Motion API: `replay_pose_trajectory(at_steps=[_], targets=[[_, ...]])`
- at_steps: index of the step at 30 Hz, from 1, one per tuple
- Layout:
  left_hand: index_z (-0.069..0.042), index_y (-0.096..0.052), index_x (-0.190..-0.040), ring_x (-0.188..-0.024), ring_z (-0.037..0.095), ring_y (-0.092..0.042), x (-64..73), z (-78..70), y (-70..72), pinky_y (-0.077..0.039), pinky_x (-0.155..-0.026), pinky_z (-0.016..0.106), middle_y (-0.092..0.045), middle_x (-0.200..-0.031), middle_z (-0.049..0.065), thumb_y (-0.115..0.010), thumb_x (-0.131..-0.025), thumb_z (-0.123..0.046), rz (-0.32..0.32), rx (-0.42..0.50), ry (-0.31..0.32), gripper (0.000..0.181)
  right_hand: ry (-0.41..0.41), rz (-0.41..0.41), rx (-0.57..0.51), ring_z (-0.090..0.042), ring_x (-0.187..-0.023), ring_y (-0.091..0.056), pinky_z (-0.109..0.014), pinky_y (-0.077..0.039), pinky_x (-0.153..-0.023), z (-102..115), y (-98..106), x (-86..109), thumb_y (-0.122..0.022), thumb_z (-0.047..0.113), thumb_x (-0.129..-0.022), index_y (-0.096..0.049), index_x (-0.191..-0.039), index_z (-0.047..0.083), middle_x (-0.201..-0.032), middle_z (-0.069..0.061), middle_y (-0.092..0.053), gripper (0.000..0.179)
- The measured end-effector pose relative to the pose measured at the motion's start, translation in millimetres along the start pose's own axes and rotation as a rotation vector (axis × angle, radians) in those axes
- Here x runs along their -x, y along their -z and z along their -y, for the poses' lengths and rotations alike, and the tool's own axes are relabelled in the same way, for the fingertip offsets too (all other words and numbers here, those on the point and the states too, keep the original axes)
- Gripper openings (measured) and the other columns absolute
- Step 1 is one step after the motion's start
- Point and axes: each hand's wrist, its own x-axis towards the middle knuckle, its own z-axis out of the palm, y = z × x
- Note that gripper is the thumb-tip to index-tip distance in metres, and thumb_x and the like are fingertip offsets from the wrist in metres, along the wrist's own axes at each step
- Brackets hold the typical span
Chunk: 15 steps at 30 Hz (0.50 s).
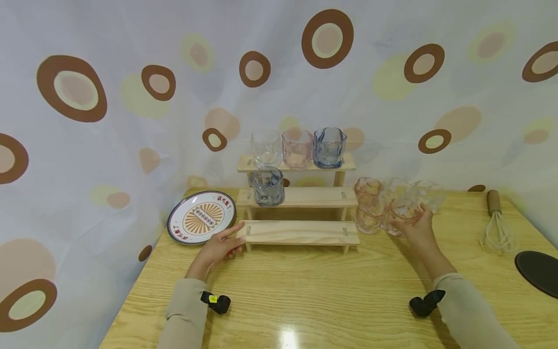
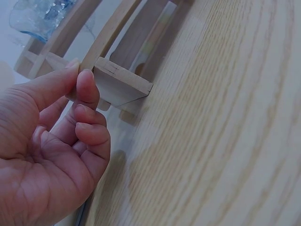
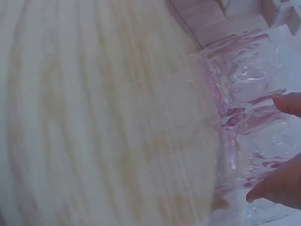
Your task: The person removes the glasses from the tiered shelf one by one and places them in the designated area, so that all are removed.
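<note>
My left hand pinches the left end of the bottom step of a three-tier wooden shelf, thumb and forefinger on the board's edge in the left wrist view. On the right, my right hand holds a pinkish clear glass between thumb and fingers. Another pinkish glass stands beside it, with an orange-pink glass behind. A grey-blue glass sits at the left of the middle step. The top step carries a clear glass, a pink glass and a blue glass.
A patterned plate lies left of the shelf. Clear glasses stand behind my right hand. A whisk and a dark round object lie at the right. A spotted cloth hangs behind the wooden table.
</note>
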Motion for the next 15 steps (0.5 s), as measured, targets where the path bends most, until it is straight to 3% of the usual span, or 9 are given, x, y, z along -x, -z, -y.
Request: replay_pose_trajectory(at_steps=[4, 15], targets=[[-0.018, -0.044, -0.143, -0.058, 0.008, -0.048, 0.0, 1.1, -0.2, -0.038, -0.057, 0.023, -0.063, -0.066, -0.001, -0.063, -0.092, -0.015, -0.003, 0.001, -0.001, 0.055, -0.008, 0.003, -0.03, -0.049, -0.136, -0.006, -0.055, -0.025, -0.106, 8.6, 3.4, -0.2, -0.067, 0.022, -0.089, 0.023, -0.145, 0.006, -0.15, -0.027, 0.009, 0.107], [-0.017, -0.043, -0.144, -0.057, 0.008, -0.048, 0.6, 0.0, -1.5, -0.038, -0.056, 0.022, -0.062, -0.065, -0.002, -0.061, -0.093, -0.013, -0.006, 0.0, -0.01, 0.054, 0.131, -0.075, 0.053, -0.046, -0.138, 0.005, -0.063, -0.013, -0.106, 33.1, 10.5, 10.8, -0.065, 0.029, -0.09, 0.015, -0.149, 0.009, -0.152, -0.023, 0.008, 0.102]])
